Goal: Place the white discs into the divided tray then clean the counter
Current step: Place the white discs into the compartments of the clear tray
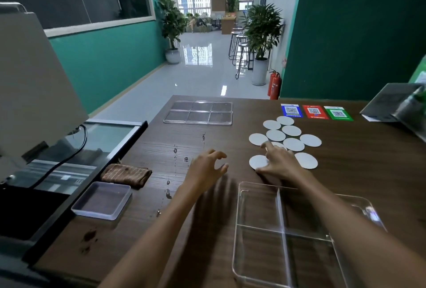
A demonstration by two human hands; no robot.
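Nearby, right hand (pixel 280 163) presses flat on white discs (pixel 291 131); left hand (pixel 205 167) hovers loose beside spilled drops (pixel 175 150).

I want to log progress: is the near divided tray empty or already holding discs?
Empty. Only wood shows through the near divided tray; the white discs lie on the counter.

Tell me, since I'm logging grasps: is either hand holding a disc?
No. The right hand lies spread on the white discs; the left hand hovers, loosely curled.
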